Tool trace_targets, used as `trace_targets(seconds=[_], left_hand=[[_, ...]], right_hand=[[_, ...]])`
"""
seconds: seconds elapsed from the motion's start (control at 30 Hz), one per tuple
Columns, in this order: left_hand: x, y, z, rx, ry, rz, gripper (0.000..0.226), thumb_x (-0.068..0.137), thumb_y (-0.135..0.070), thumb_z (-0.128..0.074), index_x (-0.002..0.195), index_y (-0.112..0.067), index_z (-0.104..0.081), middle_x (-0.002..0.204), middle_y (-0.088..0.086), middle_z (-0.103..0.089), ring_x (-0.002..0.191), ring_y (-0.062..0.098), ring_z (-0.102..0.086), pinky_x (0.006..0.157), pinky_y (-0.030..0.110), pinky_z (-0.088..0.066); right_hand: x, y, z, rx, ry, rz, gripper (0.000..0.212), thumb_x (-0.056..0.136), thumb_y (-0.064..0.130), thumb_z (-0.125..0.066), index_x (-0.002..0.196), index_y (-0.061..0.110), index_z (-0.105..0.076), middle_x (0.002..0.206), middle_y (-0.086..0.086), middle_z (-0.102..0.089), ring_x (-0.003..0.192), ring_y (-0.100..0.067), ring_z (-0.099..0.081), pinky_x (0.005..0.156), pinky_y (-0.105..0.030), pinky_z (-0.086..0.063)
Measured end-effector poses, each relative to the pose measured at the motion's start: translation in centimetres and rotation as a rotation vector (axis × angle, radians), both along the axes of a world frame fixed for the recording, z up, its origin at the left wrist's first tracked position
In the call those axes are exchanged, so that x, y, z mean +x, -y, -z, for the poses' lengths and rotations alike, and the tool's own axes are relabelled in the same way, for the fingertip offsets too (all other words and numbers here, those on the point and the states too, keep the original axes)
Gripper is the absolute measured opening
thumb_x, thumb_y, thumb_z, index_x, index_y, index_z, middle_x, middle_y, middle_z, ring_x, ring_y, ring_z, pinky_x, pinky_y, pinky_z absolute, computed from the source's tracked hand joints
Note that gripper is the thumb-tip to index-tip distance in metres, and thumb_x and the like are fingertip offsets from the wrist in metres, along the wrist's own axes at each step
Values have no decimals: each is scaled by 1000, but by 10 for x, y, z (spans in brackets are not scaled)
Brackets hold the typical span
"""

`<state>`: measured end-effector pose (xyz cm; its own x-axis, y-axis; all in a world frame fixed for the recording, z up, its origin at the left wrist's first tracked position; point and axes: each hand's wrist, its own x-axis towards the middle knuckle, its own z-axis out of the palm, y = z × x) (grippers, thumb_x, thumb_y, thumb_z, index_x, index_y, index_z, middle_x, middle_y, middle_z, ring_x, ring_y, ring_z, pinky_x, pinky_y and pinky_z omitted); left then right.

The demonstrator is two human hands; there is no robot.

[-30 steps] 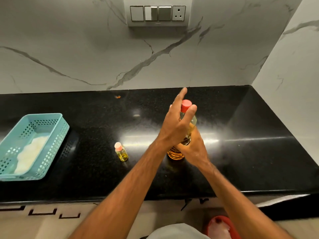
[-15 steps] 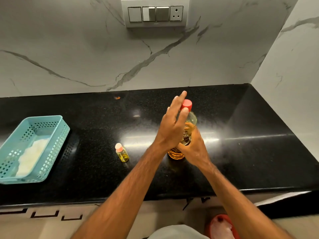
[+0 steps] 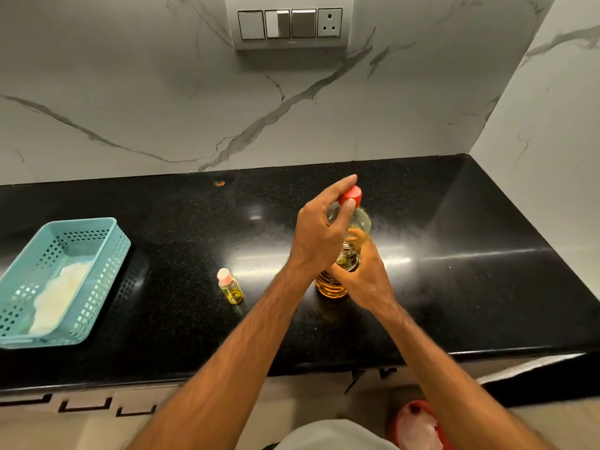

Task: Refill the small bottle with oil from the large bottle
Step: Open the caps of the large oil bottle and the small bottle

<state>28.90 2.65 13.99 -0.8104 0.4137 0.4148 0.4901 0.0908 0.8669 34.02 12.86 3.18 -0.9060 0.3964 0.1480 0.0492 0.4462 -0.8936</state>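
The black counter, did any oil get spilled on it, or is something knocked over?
No spill shows on the counter. The large bottle and small bottle both stand upright, caps on. Only a tiny orange speck near the back wall looks out of place; I cannot tell what it is.

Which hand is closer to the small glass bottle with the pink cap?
Left. The left hand is at the large oil bottle's red cap; its forearm passes nearest the small pink-capped glass bottle. The right hand holds the large bottle's body, farther right.
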Motion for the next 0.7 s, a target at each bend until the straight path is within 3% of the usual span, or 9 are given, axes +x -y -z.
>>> trace_targets(seconds=[0.1, 0.23, 0.43, 0.57, 0.63, 0.7], left_hand=[[-2, 1, 0, 59, -43, -87, 34, 90, -12, -65, 123, -4, -60, 119, 7, -65, 104, 4, -62, 88, 11, -50], [-7, -1, -3, 61, -128, -154, 33, 82, -20, -74, 110, -8, -63, 104, 1, -68, 93, 1, -62, 81, 5, -46], [-33, 9, -14, 21, -207, -301, 20, 87, -28, -68, 96, -11, -67, 88, -4, -67, 77, 3, -62, 69, 11, -51], [-73, 27, 22, -156, -8, -376, 10, 92, -27, -63, 84, -20, -62, 77, -7, -63, 63, 4, -60, 58, 19, -53], [-89, 36, 55, -288, 134, -416, 17, 91, -29, -63, 77, -20, -62, 73, -5, -63, 66, 11, -60, 62, 30, -52], [-97, 42, 88, -439, 259, -438, 22, 89, -30, -64, 74, -15, -64, 74, 0, -67, 72, 16, -61, 65, 31, -45]], right_hand=[[1, 1, 0, -1, 1, -4, 88, 67, 62, -72, 138, 23, -37, 127, 1, -55, 114, -11, -57, 94, -30, -52], [1, 2, 1, 0, 2, 6, 82, 73, 46, -79, 138, 19, -38, 126, -1, -55, 113, -13, -57, 91, -25, -50], [1, 2, 1, -2, 15, 16, 79, 74, 44, -80, 137, 20, -39, 126, -2, -55, 113, -15, -56, 94, -29, -49], [3, 1, 1, -15, 15, 3, 80, 74, 46, -79, 138, 23, -37, 128, -1, -54, 115, -14, -55, 97, -32, -49], [3, 2, 0, -25, 15, 3, 81, 71, 52, -78, 137, 27, -38, 127, 1, -54, 114, -13, -55, 97, -35, -51], [3, 2, 0, -31, 14, 11, 81, 67, 57, -75, 135, 29, -39, 125, 2, -55, 113, -11, -57, 96, -38, -51]])
